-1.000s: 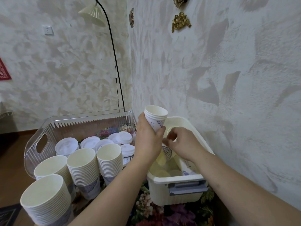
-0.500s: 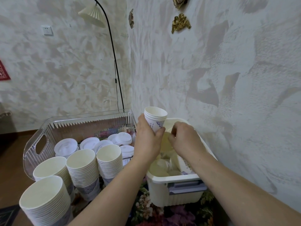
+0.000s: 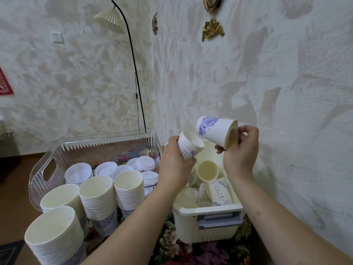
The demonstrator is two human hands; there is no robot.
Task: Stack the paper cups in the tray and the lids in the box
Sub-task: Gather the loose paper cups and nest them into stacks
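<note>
The right hand (image 3: pixel 241 150) has lifted a loose cup (image 3: pixel 215 131) out of the white bin (image 3: pixel 208 224), fingers pinching its rim, ready to nest into the small stack (image 3: pixel 188 147) gripped by the left hand (image 3: pixel 174 165).

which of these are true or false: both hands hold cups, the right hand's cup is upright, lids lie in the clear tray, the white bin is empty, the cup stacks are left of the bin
1. Both hands hold cups. True: the left hand grips a short stack of cups, the right hand holds one cup.
2. The right hand's cup is upright. False: it lies tilted on its side, mouth toward the right hand.
3. Lids lie in the clear tray. True.
4. The white bin is empty. False: loose cups and lids lie in it.
5. The tall cup stacks stand left of the bin. True.
</note>
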